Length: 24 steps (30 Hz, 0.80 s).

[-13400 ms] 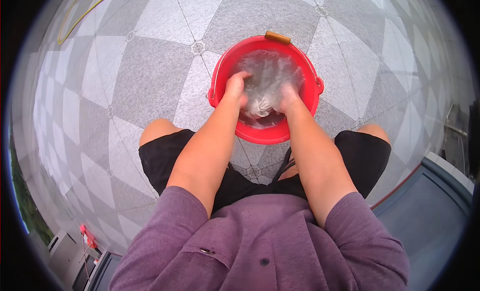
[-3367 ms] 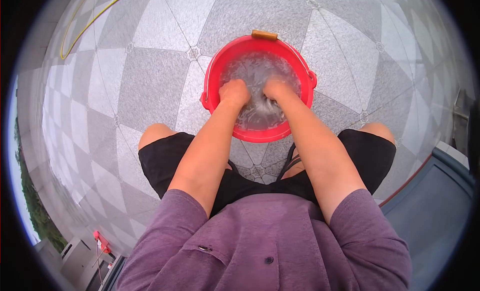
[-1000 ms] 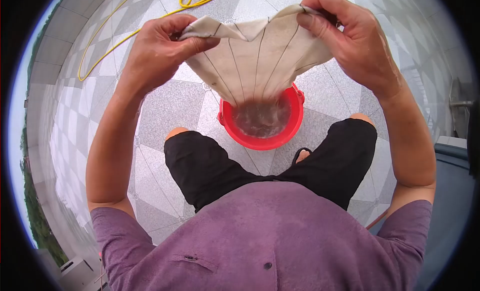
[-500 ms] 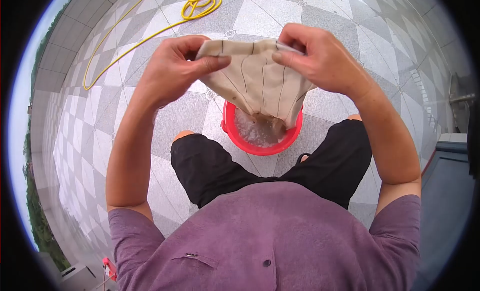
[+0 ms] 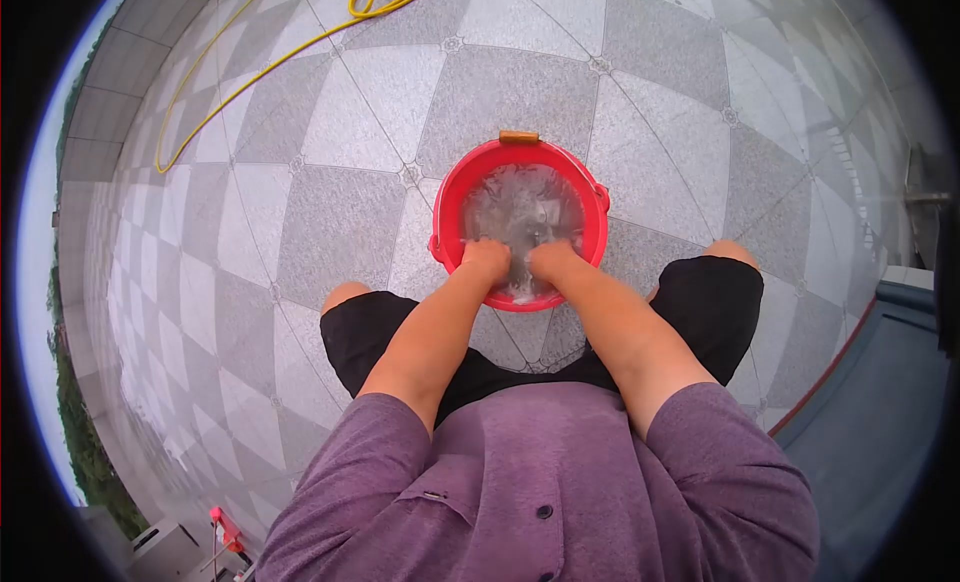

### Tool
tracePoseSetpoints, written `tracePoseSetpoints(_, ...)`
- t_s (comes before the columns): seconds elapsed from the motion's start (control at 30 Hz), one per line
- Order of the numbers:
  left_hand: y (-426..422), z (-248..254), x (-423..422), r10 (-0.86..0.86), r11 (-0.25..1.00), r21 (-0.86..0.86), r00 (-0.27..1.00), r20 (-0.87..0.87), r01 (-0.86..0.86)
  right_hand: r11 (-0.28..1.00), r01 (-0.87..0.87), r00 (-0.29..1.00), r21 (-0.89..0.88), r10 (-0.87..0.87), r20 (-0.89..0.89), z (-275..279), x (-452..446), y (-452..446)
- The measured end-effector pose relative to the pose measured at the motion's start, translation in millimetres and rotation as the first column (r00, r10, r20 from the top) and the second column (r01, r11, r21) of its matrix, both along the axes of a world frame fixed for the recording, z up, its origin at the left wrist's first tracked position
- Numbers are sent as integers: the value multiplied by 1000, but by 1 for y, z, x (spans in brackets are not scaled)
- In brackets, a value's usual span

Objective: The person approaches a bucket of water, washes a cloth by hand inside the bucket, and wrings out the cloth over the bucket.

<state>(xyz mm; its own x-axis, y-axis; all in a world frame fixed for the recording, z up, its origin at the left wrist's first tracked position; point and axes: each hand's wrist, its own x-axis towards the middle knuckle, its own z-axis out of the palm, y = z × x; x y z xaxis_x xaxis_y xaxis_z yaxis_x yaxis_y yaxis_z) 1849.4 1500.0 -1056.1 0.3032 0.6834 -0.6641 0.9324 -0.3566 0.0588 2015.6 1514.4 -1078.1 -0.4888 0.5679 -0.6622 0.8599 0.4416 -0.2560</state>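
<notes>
A red bucket (image 5: pixel 449 197) stands on the floor between my knees, holding cloudy, sudsy water (image 5: pixel 520 197). My left hand (image 5: pixel 487 257) reaches into its near left part, wrist bent down, with the fingers hidden under the water. Close beside it on the right, my right hand (image 5: pixel 552 259) is dipped in too, and its fingers are also out of sight. The beige striped cloth seen earlier cannot be made out below the murky surface. A wire handle with an orange-brown grip (image 5: pixel 519 137) rests against the bucket's far rim.
A yellow hose (image 5: pixel 300 52) lies in loops on the grey and white tiled floor (image 5: pixel 350 222) at the far left. To the right is a blue-grey surface (image 5: pixel 870 392) with a red edge. A red object (image 5: pixel 228 530) stands at lower left.
Both hands have come down from above the bucket into its water. The beige striped cloth they held spread open has gone out of sight. My view has shifted slightly.
</notes>
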Motion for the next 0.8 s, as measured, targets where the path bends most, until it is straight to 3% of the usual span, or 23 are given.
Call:
tracePoseSetpoints(0.03,7,5,1,202,978,-64,973,111,-196,999,-37,999,-2,37,-9,3,-3,-2)
tracePoseSetpoints(0.07,17,13,0,399,916,-145,894,205,-375,999,49,998,-6,-49,-42,19,-6,4)
tracePoseSetpoints(0.13,29,25,-18,696,714,-328,575,429,-619,975,220,968,-18,-220,-118,95,-15,29)
tracePoseSetpoints(0.17,30,27,-30,717,661,-470,309,625,-584,967,255,948,-19,-253,-195,137,-18,40)
tracePoseSetpoints(0.2,33,62,-34,714,647,-611,81,695,-457,957,289,920,-21,-284,-270,173,-18,47)
tracePoseSetpoints(0.23,36,117,-35,712,644,-684,-57,699,-344,956,257,848,139,-155,-506,192,-12,50)
tracePoseSetpoints(0.27,40,161,-39,620,728,-627,-122,775,-279,918,260,727,300,18,-686,209,-4,51)
tracePoseSetpoints(0.3,40,201,-47,560,758,-557,-99,823,-341,888,323,520,327,122,-845,231,0,55)
tracePoseSetpoints(0.37,43,250,-57,510,816,-505,-60,858,-283,859,425,422,285,91,-902,285,2,63)
tracePoseSetpoints(0.43,35,282,-43,470,829,-487,-129,873,-275,845,424,328,328,194,-924,333,2,63)
tracePoseSetpoints(0.5,30,308,-28,407,777,-440,-173,897,-450,821,370,256,435,360,-897,362,-4,61)
tracePoseSetpoints(0.53,29,322,-23,372,739,-415,-192,908,-531,763,428,193,484,446,-874,372,-10,61)
tracePoseSetpoints(0.57,28,341,-18,299,740,-482,-413,861,-470,698,487,138,524,531,-836,379,-14,63)
tracePoseSetpoints(0.6,30,359,-17,242,778,-424,-402,883,-464,627,547,93,554,613,-785,383,-15,67)
tracePoseSetpoints(0.67,33,399,-16,145,821,-323,-376,915,-471,938,329,-187,111,180,-966,379,-10,72)
tracePoseSetpoints(0.7,37,420,-15,103,829,-278,-356,929,-485,978,162,-273,-131,-83,-958,375,-9,75)
tracePoseSetpoints(0.77,55,454,-27,47,900,-219,-417,908,-376,957,-9,-19,-291,-292,-956,357,-2,79)
tracePoseSetpoints(0.8,64,467,-39,9,905,-182,-408,913,-386,936,43,169,-349,-351,-921,337,-4,78)
